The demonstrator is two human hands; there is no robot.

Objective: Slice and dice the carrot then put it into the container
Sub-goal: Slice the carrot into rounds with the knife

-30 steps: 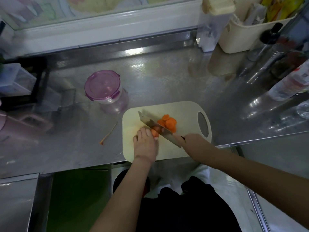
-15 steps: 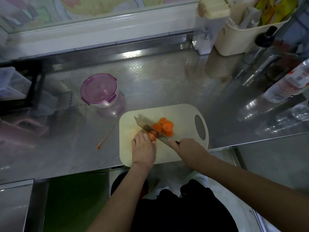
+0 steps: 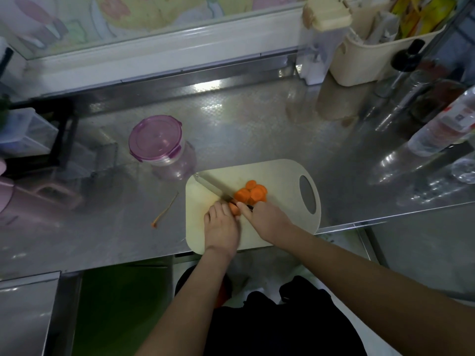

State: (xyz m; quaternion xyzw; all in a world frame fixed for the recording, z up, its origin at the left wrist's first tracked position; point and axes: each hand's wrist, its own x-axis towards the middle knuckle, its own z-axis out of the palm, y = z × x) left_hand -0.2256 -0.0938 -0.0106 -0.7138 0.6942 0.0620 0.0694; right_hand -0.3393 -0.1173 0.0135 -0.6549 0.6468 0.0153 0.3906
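From my remote seat on the head camera, the left hand (image 3: pixel 221 224) lies palm-down, fingers curled over a short orange carrot stub (image 3: pixel 233 208) and pinning it to the board. The right hand (image 3: pixel 264 219) grips the dark handle of a steel-bladed kitchen knife (image 3: pixel 210 187), forefinger stretched along the top. The flat blade slants away to the upper left, and its edge meets the carrot stub just ahead of the left fingertips. Both forearms reach in from the bottom of the frame and meet at the cut.

A heap of smooth orange carrot rounds (image 3: pixel 252 194) sits just to the right of the blade, overlapping on the cream plastic cutting board (image 3: pixel 280 176), which has rounded corners and an oval handle hole. The board lies at the near edge of a dimpled stainless-steel counter (image 3: pixel 257 124).

The clear round container (image 3: pixel 156 140) stands beyond the board's left corner, its translucent purple clip lid on. A thin orange carrot tail (image 3: pixel 164 214) lies on the steel left of the board. At far right a clear plastic bottle (image 3: pixel 447 124) carries a red-and-white label too blurred for me to read.
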